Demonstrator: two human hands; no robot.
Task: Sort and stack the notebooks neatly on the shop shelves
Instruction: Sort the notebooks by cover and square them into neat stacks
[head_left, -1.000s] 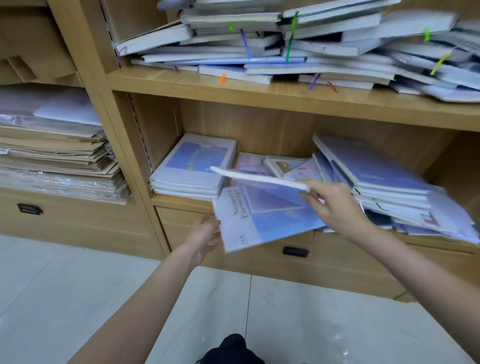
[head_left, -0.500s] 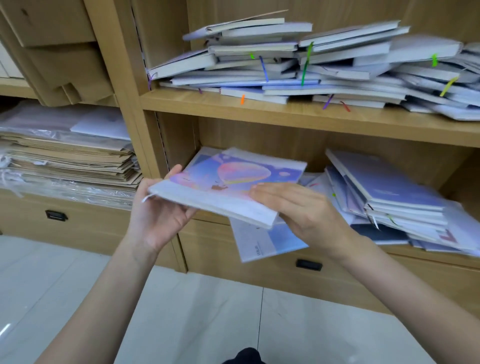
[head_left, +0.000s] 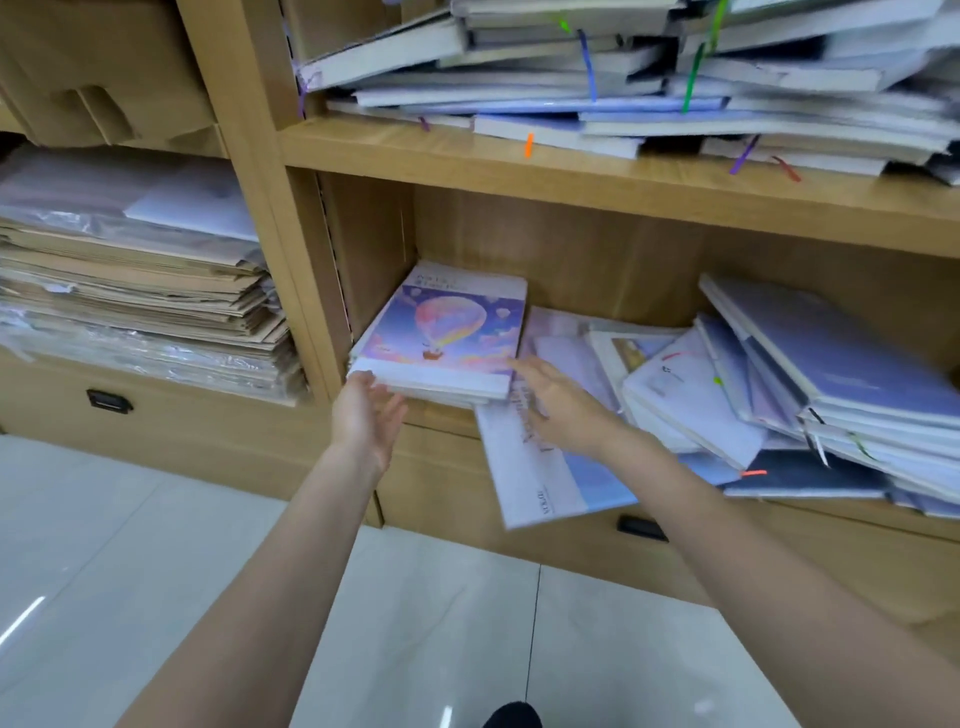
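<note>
A notebook with a hot-air balloon cover (head_left: 447, 327) lies on top of a neat stack at the left end of the lower shelf (head_left: 441, 423). My left hand (head_left: 366, 415) is open, its fingertips at the stack's front left corner. With fingers straight, my right hand (head_left: 558, 402) reaches toward the stack's right front corner, above a pale blue notebook (head_left: 540, 478) that hangs over the shelf edge. A jumbled heap of blue notebooks (head_left: 810, 384) fills the shelf's right side.
The upper shelf (head_left: 597, 182) carries a messy pile of notebooks with coloured ribbon markers (head_left: 623, 83). To the left, a neighbouring bay holds brown paper stacks (head_left: 135, 306). Drawers with dark handles (head_left: 641, 527) sit below, above a glossy tiled floor.
Both hands carried the balloon notebook left and set it on the left stack. They have let go of it, and the view moved closer to the shelf.
</note>
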